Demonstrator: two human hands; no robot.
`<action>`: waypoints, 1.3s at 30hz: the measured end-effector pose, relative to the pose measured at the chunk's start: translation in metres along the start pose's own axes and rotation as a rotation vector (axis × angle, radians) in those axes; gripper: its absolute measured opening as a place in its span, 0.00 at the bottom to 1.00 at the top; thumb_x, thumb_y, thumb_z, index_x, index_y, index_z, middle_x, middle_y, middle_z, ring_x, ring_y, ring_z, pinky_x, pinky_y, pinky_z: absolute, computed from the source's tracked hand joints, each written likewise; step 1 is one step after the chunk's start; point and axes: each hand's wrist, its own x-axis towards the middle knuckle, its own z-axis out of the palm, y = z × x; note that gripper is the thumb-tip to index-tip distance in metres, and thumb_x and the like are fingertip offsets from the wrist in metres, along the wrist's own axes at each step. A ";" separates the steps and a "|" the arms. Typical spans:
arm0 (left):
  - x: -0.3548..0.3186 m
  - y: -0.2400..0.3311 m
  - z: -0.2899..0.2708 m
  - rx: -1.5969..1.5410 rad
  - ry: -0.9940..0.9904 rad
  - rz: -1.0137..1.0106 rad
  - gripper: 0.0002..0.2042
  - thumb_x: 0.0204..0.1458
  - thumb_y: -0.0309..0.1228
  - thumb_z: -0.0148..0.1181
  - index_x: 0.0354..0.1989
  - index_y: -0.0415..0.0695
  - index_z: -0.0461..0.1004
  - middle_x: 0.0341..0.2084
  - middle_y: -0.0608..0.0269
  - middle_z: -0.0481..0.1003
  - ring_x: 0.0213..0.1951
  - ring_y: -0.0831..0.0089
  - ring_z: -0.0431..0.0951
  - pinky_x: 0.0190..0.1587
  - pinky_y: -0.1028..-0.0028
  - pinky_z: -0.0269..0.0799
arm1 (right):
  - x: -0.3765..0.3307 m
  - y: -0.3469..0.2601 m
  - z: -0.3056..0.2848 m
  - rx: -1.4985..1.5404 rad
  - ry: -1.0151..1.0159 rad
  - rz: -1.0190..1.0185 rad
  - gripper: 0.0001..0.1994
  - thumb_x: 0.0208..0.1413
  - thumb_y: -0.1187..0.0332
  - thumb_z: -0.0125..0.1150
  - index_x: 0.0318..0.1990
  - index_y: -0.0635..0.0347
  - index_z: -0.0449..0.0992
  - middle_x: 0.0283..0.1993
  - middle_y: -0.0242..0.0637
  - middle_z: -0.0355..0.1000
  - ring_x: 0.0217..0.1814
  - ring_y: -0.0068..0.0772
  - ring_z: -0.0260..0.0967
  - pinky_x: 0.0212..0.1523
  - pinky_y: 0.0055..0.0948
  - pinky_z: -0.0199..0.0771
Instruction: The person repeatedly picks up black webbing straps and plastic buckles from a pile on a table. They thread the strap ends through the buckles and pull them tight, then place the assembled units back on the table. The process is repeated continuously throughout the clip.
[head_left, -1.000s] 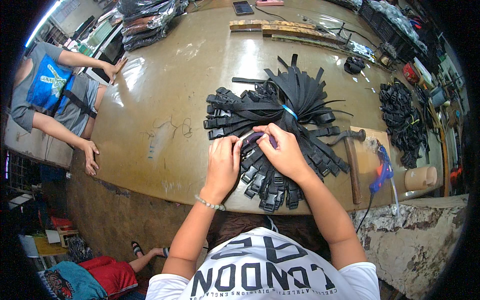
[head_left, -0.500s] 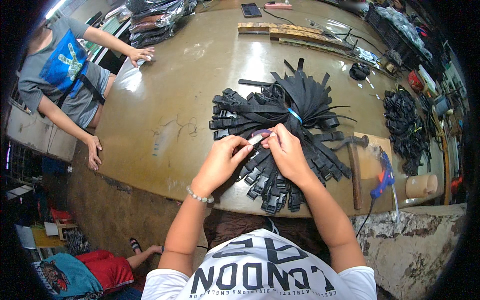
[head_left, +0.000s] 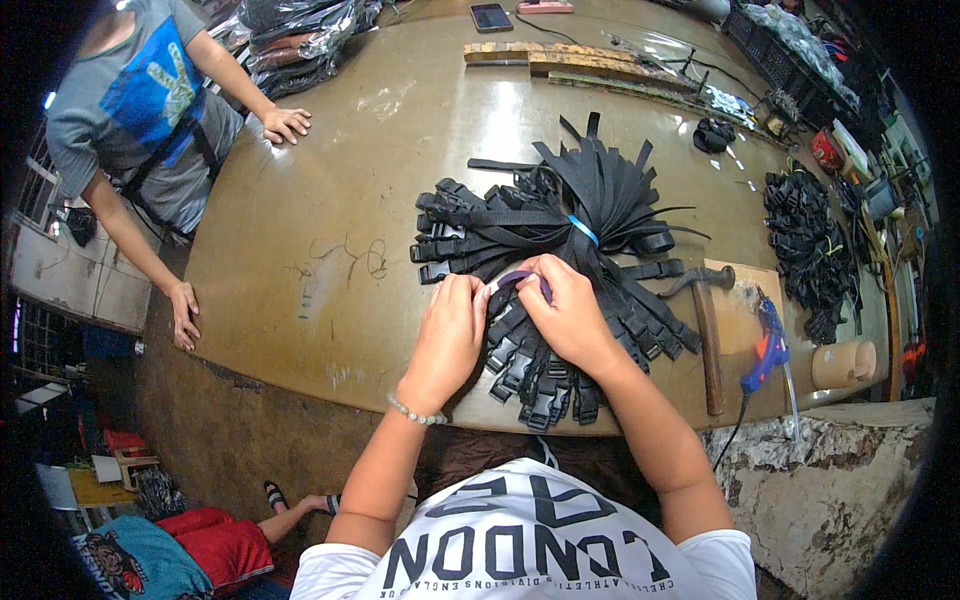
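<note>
My left hand point(head_left: 453, 328) and my right hand point(head_left: 563, 308) work close together above a big bundle of black webbing straps point(head_left: 590, 185) with plastic buckles. A narrow purple strip point(head_left: 514, 277) arches between them. The right fingers are closed on one end of it, and the left fingers pinch its other end, where a small whitish bit shows. A blue tie point(head_left: 584, 230) cinches the bundle in the middle. Strap tails fan away from me; buckles point(head_left: 545, 405) hang toward the near table edge. Part of the bundle is hidden beneath my hands.
A hammer point(head_left: 709, 340) and a blue glue gun point(head_left: 768, 350) lie to the right, beside a beige cup-like holder point(head_left: 842, 366). Another black strap pile point(head_left: 808, 250) sits farther right. Wooden bars point(head_left: 570, 65) and a phone point(head_left: 491, 17) lie at the back. A co-worker point(head_left: 150, 110) leans on the table at left.
My left hand has turned, its fingers closing in on the strip's end and covering more of the white bit. The co-worker at left has shifted closer to the table. My view has moved slightly.
</note>
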 end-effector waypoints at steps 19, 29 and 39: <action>0.006 0.135 0.005 -0.164 -0.278 0.701 0.11 0.52 0.25 0.50 0.44 0.37 0.71 0.38 0.49 0.69 0.41 0.56 0.71 0.48 0.61 0.66 | -0.001 0.012 0.007 0.144 0.024 0.155 0.11 0.67 0.67 0.43 0.36 0.65 0.65 0.33 0.47 0.73 0.34 0.39 0.75 0.38 0.36 0.75; -0.011 -0.015 -0.029 -0.223 0.388 -0.057 0.06 0.52 0.25 0.63 0.39 0.41 0.78 0.36 0.59 0.76 0.35 0.72 0.76 0.37 0.75 0.72 | -0.004 0.010 0.003 0.128 0.029 0.049 0.10 0.67 0.65 0.45 0.37 0.65 0.62 0.27 0.51 0.70 0.29 0.46 0.72 0.32 0.41 0.69; 0.014 -0.034 -0.030 0.138 -0.028 0.153 0.11 0.51 0.32 0.63 0.40 0.41 0.74 0.36 0.54 0.72 0.43 0.55 0.72 0.47 0.62 0.69 | 0.014 -0.024 -0.012 0.146 -0.003 -0.060 0.10 0.67 0.67 0.45 0.40 0.67 0.67 0.36 0.47 0.77 0.34 0.32 0.75 0.37 0.30 0.74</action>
